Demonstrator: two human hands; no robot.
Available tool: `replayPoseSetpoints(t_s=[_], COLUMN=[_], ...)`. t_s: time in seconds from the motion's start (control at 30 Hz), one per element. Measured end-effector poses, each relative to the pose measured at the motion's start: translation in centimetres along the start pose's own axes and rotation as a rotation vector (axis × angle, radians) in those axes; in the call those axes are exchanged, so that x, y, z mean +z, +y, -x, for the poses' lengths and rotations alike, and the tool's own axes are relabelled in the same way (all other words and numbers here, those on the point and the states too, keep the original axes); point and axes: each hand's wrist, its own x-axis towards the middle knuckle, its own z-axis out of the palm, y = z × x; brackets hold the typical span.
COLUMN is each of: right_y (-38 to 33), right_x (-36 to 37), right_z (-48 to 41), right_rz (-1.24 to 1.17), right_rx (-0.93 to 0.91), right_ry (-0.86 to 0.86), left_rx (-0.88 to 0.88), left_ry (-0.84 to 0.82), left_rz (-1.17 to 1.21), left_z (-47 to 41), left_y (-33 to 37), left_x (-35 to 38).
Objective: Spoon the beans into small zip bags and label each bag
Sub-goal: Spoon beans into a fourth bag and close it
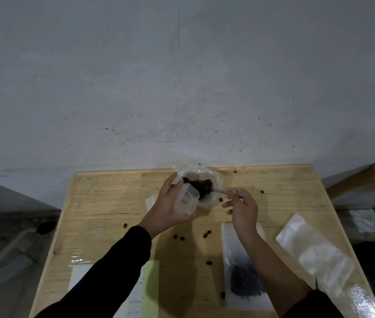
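Step in hand: scooping. Right hand [242, 207] pinches spoon [224, 192] handle, fingers closed on it, bowl buried in beans [199, 185] inside big clear bag [215, 176] at far edge of worktop [113, 203]. Left hand [168, 203] grips small zip bag [186, 200], fingers curled round it, mouth held open just beside bean pile (bag looks empty). One filled bag [243, 281] lies under right forearm; spare bags [315, 253] to right; label sheet [145, 290] near left. Next: lift loaded spoon level, tip into mouth. Stray beans [207, 234] on worktop suggest spills likely.
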Motion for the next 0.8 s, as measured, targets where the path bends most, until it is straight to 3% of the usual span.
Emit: replayPoseSetpoints(t_s=[0.13, 0.23, 0.63, 0.8], right_y=[0.1, -0.1, -3.2, -4.4], right_x=[0.5, 0.6, -3.1, -3.7], right_z=[0.3, 0.2, -0.1, 0.8], right_rz=[-0.234, -0.309, -0.286, -0.210], right_rx=[0.274, 0.344, 0.130, -0.019], right_ry=[-0.003, 0.006, 0.040, -0.086], left_rx=[-0.021, -0.036, -0.093, -0.092], left_ry=[-0.016, -0.013, 0.002, 0.003], left_rz=[0.004, 0.002, -0.065, -0.075], left_z=[0.1, -0.1, -0.6, -0.8], left_y=[-0.2, 0.0, -0.3, 0.0], left_x=[0.1, 0.0, 0.7, 1.2])
